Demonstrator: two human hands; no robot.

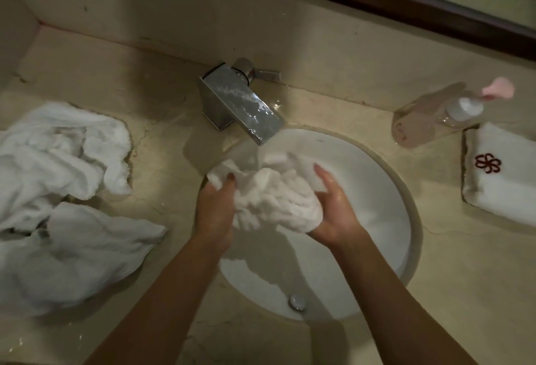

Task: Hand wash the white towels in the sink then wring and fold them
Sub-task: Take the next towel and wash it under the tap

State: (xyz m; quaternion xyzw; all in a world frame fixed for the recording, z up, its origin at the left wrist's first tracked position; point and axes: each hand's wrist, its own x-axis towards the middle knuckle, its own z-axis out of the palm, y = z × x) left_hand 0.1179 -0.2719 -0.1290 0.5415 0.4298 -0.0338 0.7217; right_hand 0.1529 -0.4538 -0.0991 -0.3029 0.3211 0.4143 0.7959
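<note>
My 2 forearms reach up from the bottom of the frame toward its centre. My left hand [216, 209] and right hand [338, 211] face each other, fingers curled, gripping a bunched towel [275, 202] between them.

Towel: bunched white towel [275, 202] held over the sink [385, 190], under the faucet [240, 100].
Hands: left hand [216, 211] and right hand [336, 211] grip its sides.
Counter: crumpled towels [58, 190] left, folded towel [501, 173] right.

Towels: four — one [275, 199] in sink, two crumpled [63, 150] [72, 251], one folded [501, 179].
</note>
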